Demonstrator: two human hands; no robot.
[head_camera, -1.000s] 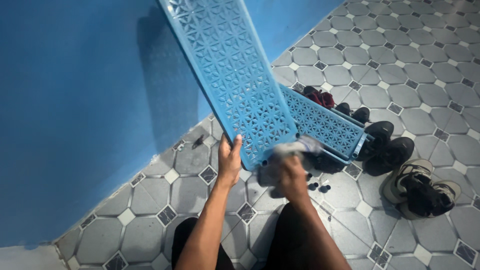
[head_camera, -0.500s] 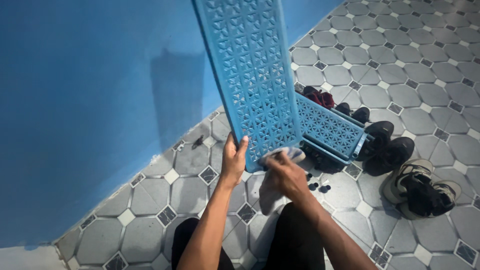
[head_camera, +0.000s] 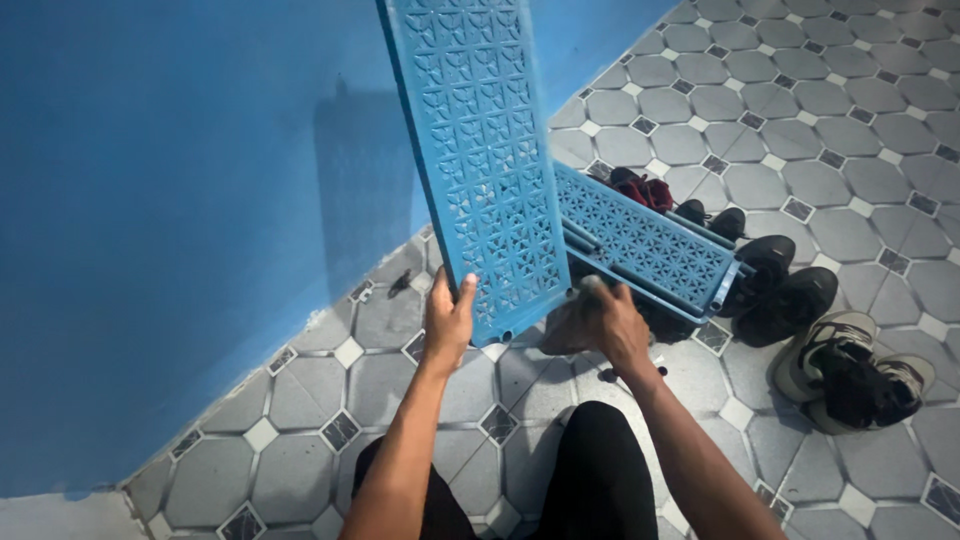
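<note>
**tilefan:** Both hands are on the job. Left hand is clamped on the lower left edge of a blue lattice shelf panel, thumb wrapped over the front. That panel stands nearly upright in the centre of the frame, and its top is cut off at the upper edge.

**rackguy:** And the right one?

**tilefan:** Right hand sits just right of the panel's bottom corner, fingers closed on a greyish cloth. It's blurry there, so I think it's pressed behind the panel, but I can't really tell if it touches.

**rackguy:** What's behind it?

**tilefan:** A second blue lattice shelf lying low, running toward the right middle of the frame, its near end hidden by the upright panel. Black shoes sit just right of it, a grey and black pair further right, something red above. Small dark bits on the floor tiles near the right wrist, too small to make out. Blue wall fills the left side.
</note>
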